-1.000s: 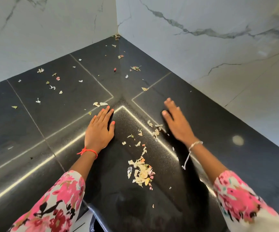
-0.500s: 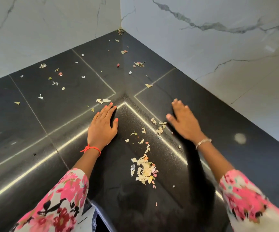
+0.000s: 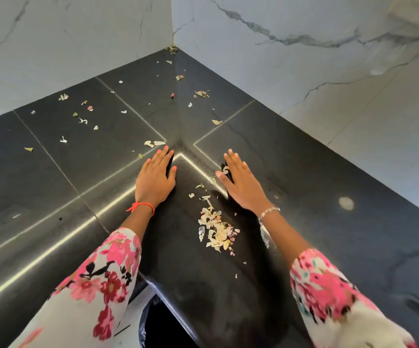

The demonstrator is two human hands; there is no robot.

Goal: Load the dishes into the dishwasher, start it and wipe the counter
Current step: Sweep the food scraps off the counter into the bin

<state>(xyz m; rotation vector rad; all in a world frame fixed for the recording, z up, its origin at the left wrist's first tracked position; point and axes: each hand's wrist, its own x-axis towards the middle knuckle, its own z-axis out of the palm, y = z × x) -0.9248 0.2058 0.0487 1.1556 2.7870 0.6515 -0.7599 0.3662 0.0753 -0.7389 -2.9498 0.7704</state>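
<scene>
Both hands lie on a black stone counter [image 3: 316,177] in a corner between marble walls. My left hand [image 3: 155,179] rests flat, fingers straight and together, pointing at the corner. My right hand [image 3: 243,184] is flat too, its edge against a few pale scraps. A heap of pale and pink food scraps [image 3: 216,229] lies between my forearms, nearer the right one. Loose scraps [image 3: 83,114] are scattered over the far part of the counter towards the corner. Neither hand holds anything.
White marble walls [image 3: 304,59] close the counter at the back and right. Below the counter's front edge a dark bin with a black liner [image 3: 158,322] shows between my sleeves. A pale light spot [image 3: 346,203] lies on the counter at right.
My right hand has slid left towards the left hand, pushing a few scraps with it. The left hand has stayed put. The view has tilted slightly.
</scene>
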